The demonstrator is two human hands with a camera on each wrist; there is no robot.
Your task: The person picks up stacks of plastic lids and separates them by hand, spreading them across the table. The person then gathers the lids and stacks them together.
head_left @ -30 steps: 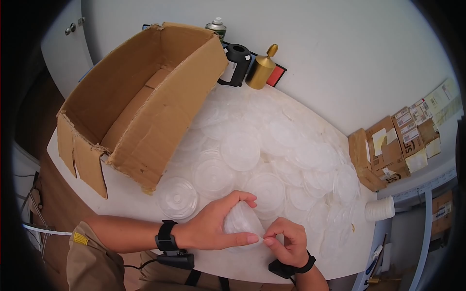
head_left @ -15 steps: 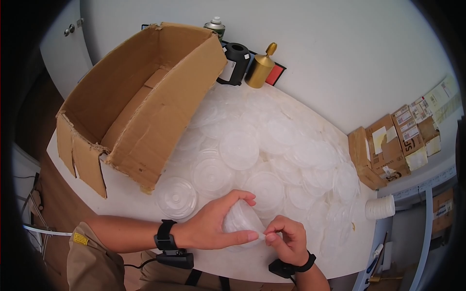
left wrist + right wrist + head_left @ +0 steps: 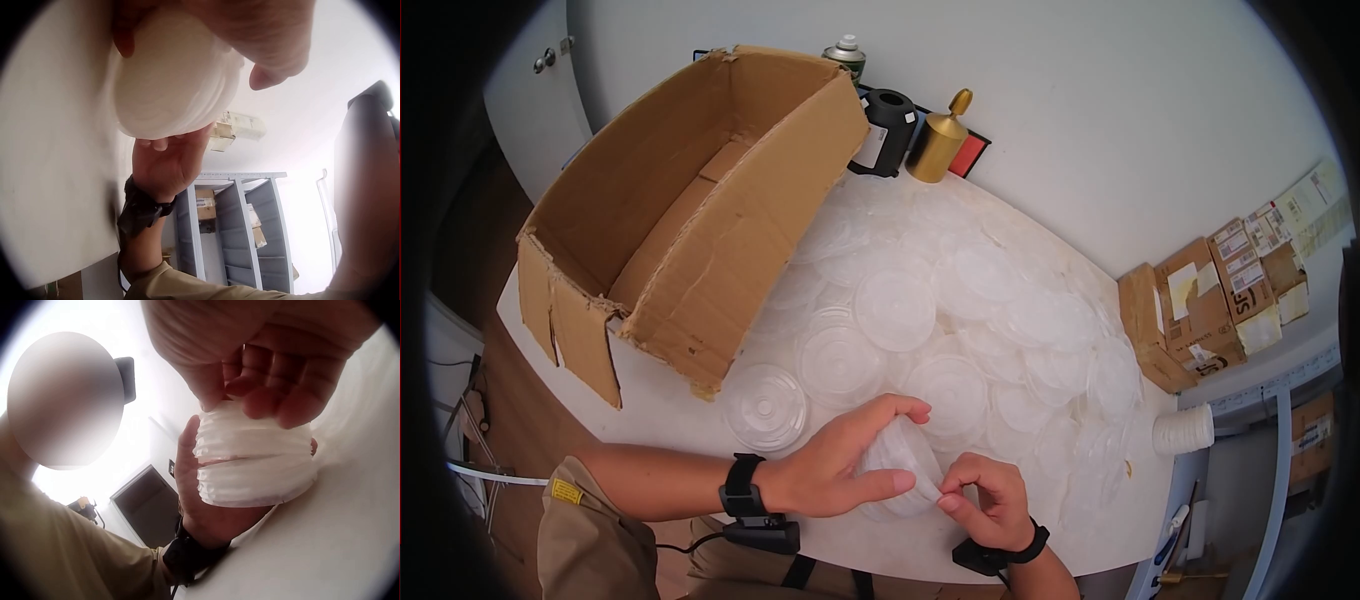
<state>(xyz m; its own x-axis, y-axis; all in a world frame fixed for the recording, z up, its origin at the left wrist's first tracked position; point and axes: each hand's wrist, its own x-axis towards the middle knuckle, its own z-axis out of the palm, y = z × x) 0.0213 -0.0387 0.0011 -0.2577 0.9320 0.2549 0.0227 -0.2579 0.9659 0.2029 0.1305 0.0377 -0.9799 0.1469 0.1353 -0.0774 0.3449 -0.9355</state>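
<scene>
White table [image 3: 850,545] spans my view. Open cardboard box [image 3: 725,245] on it, 10 o'clock. Translucent discs [image 3: 895,310] lie overlapping from centre toward 3 o'clock. I have disc stack [image 3: 908,462] at 6 o'clock: left hand [image 3: 835,468] cupped round it; right hand [image 3: 995,503], at 5 o'clock, pinches its edge, fingertips closed.

Most fingers of the left hand [image 3: 835,465] disappear behind a stack of lids [image 3: 903,465] in the head view. A cardboard box [image 3: 730,230] hides the base of a spray can [image 3: 846,60], and print on the shipping labels [image 3: 1245,262] is too small to read. The person's head [image 3: 65,400] is blurred in the right wrist view.
</scene>
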